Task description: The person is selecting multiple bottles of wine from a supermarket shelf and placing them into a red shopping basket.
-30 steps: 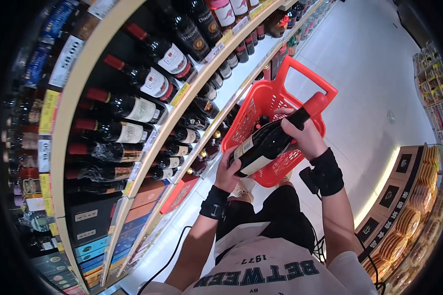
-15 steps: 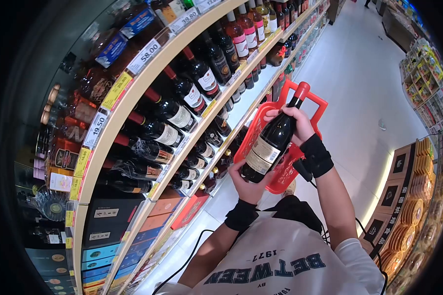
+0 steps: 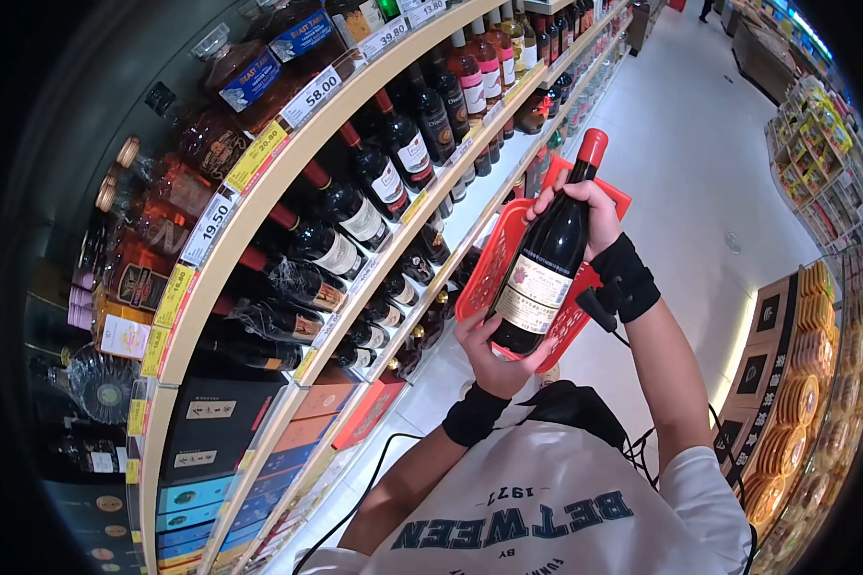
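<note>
A long wine shelf [image 3: 228,247] rises at the left; near its front edge is a red basket [image 3: 499,251]. A dark bottle [image 3: 548,235], slanted and held up, overlaps the basket. The right grip [image 3: 596,213] clasps its shoulder; the left grip [image 3: 497,361] cups its base. A pale label [image 3: 535,292] covers its lower half; a red cap [image 3: 593,147] tops it.

White price tags [image 3: 314,94] on the shelf edge [image 3: 228,240] read 58.00, 39.80, 13.80 and 19.50; a yellow tag [image 3: 256,156] reads 20.80. The shirt [image 3: 537,460] bears BETWEEN, 1977 and BY. Fine print on the held bottle [image 3: 558,235] is illegible.
</note>
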Available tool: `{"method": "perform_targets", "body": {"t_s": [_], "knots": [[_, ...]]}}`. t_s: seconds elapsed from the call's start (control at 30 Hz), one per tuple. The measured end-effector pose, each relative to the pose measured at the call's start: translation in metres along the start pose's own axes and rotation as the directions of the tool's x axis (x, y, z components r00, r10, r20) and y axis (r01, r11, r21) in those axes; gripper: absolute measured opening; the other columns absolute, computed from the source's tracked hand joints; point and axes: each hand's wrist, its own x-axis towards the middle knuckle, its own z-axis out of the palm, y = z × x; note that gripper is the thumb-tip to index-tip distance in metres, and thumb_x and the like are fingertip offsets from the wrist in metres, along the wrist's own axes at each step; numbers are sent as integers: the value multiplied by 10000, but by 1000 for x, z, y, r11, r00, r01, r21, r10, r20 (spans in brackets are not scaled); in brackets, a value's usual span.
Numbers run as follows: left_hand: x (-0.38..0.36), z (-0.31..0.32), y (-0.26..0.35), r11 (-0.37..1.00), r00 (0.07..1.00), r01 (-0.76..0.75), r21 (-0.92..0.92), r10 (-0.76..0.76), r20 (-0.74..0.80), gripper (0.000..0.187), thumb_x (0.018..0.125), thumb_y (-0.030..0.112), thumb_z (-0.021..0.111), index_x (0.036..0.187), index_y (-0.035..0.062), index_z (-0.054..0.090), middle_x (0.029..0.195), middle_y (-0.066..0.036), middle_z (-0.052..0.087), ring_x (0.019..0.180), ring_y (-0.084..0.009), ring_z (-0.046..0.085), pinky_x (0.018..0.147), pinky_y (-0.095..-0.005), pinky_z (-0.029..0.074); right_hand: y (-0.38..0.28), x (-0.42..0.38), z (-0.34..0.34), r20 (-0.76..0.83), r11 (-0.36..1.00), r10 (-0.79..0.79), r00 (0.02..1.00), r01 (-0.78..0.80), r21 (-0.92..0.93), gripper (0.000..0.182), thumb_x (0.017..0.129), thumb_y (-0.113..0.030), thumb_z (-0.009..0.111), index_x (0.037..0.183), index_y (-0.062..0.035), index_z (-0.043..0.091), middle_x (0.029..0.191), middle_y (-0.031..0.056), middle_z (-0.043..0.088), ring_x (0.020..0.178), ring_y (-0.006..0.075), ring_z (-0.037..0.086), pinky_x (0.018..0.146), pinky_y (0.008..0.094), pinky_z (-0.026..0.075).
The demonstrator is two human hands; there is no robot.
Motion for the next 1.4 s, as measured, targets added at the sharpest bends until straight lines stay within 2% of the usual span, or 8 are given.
{"method": "perform_targets", "body": {"t_s": [0.3, 0.57, 0.63, 0.83, 0.9, 1.0, 1.1, 1.4], "knots": [[15, 37, 10, 998, 1000, -8, 57, 9, -20, 869, 602, 203, 973, 1238, 42, 404, 1219, -144, 392, 1148, -281, 494, 942, -401, 464, -38, 6, -5, 4, 998, 49, 999, -49, 27, 192, 926, -159, 540, 1041, -73, 412, 877, 228, 689, 878, 352, 702, 806, 485, 590], [28, 35, -3, 830, 906, 422, -366, -406, 124, 635, 791, 96, 785, 1270, 13, 377, 1215, -141, 537, 1103, -196, 575, 970, -353, 486, -60, 18, -20, 203, 989, 142, 969, -132, -62, 308, 1055, -281, 500, 1250, -43, 490, 1124, 203, 687, 1051, 297, 686, 922, 439, 569], [34, 48, 13, 582, 832, 493, -647, -534, 154, 591, 805, 87, 757, 1268, 21, 396, 1201, -135, 563, 1093, -189, 579, 974, -344, 476, -76, 15, -21, 220, 991, 123, 968, -110, -71, 302, 1054, -275, 510, 1233, -31, 501, 1141, 204, 682, 1046, 257, 687, 904, 409, 579], [34, 51, 25, 731, 871, 484, -480, -457, 182, 538, 816, 16, 710, 1258, 35, 406, 1176, -107, 591, 1060, -167, 592, 978, -324, 465, -79, 20, -34, 260, 987, 160, 952, -151, -58, 307, 1077, -273, 469, 1263, -31, 485, 1187, 201, 668, 1043, 219, 676, 911, 386, 566], [35, 55, 24, 549, 776, 597, -585, -580, 248, 456, 888, 93, 672, 1258, 42, 410, 1193, -108, 602, 1067, -189, 621, 967, -336, 496, -81, 25, -36, 270, 985, 167, 948, -152, -75, 303, 1079, -271, 464, 1264, -32, 483, 1194, 195, 665, 1046, 212, 673, 915, 382, 562], [37, 56, 26, 329, 662, 731, -598, -557, 502, 746, 978, 621, 442, 1502, 96, 369, 1338, -180, 602, 1107, -343, 666, 755, -454, 625, -85, 29, -35, 301, 987, 160, 940, -144, -76, 294, 1079, -262, 469, 1263, -33, 487, 1207, 167, 662, 1073, 198, 662, 941, 376, 546], [60, 57, 47, -325, 344, 636, -700, -693, 634, 828, 964, 707, 309, 1465, 60, 438, 1218, -257, 653, 886, -426, 718, 596, -465, 626, -83, 34, -32, 295, 991, 122, 948, -103, -79, 274, 1074, -233, 486, 1265, -37, 491, 1218, 152, 660, 1079, 196, 658, 956, 379, 540], [55, 51, 43, -426, 426, 674, -604, -444, 788, 867, 962, 708, 294, 1496, 29, 380, 1195, -318, 627, 940, -498, 686, 748, -546, 614, -66, 48, -21, 158, 979, 82, 984, -50, -195, 348, 1021, -286, 619, 1258, -43, 543, 1031, 20, 618, 946, 93, 618, 856, 286, 518]]}}
